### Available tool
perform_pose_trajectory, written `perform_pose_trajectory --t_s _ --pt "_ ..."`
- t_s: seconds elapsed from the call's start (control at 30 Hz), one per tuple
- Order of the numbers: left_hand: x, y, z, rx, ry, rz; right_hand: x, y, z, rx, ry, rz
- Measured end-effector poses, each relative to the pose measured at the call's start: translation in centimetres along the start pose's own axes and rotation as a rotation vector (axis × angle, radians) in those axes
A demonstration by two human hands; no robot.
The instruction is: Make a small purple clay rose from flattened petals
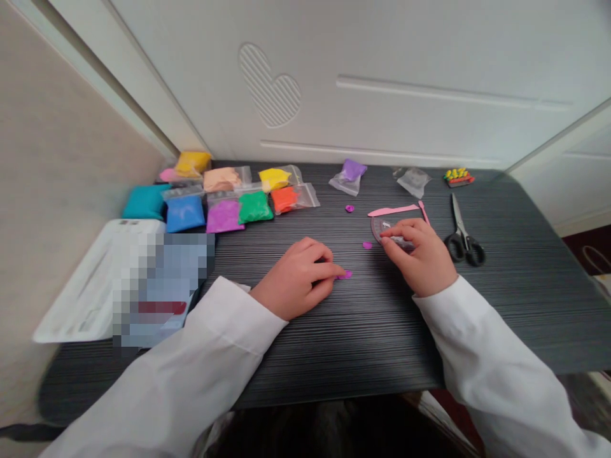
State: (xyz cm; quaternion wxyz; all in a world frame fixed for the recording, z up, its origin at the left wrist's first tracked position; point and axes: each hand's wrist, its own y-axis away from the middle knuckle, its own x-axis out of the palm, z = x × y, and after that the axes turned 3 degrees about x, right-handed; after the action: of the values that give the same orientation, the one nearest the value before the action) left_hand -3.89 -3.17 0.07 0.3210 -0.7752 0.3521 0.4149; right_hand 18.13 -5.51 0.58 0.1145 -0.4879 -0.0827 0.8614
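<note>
My left hand (303, 278) rests over the dark table, its index finger stretched out and its tip touching a small purple piece of clay (348, 275). The thumb lies apart below that finger and the others are bent. My right hand (422, 254) is closed in a pinch at a clear protractor (378, 224), covering much of it. Between the hands lies another flat purple clay piece (367, 245). Farther back is a small purple clay bit (350, 208), rounded in shape. A pink plastic knife (394, 210) and a thin pink tool (424, 214) lie just beyond my right hand.
Black-handled scissors (462, 238) lie at the right, with small yellow-and-red items (459, 177) behind. Several bags of coloured clay, including a green one (256, 206), line the back left. A purple bag (353, 170), a clear bag (414, 182) and a white tray (102, 280) also lie there.
</note>
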Motion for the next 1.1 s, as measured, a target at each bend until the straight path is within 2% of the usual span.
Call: perform_pose_trajectory --t_s 0.17,0.47,1.1 --pt "0.0 -0.1 0.0 -0.025 0.062 -0.070 0.7 -0.1 0.1 -0.025 0.097 -0.003" --pt "-0.4 -0.2 0.5 -0.162 0.095 -0.231 1.7 -0.4 0.2 -0.070 0.152 0.032" --pt "-0.4 -0.2 0.6 -0.192 0.096 -0.210 1.7 -0.4 0.4 -0.040 0.124 0.064"
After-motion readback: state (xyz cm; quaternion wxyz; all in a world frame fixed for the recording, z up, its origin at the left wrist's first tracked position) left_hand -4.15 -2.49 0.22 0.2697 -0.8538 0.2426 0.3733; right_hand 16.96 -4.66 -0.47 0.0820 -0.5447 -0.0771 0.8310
